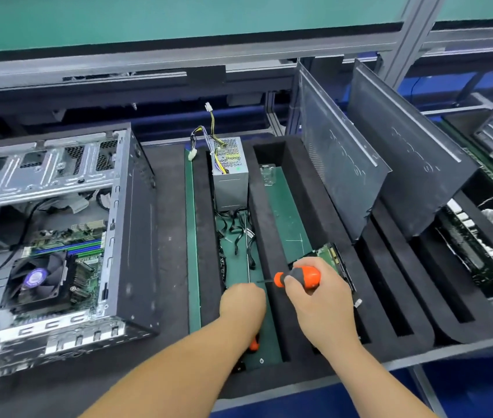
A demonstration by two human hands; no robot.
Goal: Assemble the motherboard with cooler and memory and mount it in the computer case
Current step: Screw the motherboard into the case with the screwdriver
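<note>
gripping our orange-and-grey-handled screwdriver (296, 277) in our right hand (317, 300), fingers curled round it, shaft lying level, pointing left; our left hand (242, 303) fingers curl onto its tip.

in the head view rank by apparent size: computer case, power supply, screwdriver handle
1. computer case, by far the largest.
2. power supply.
3. screwdriver handle, gripped in the right hand; it sits nearer the camera yet looks smallest.

Even overhead light is falling, shadows staying soft; edges are bowing wide-angle, far corners blurring slightly.
</note>
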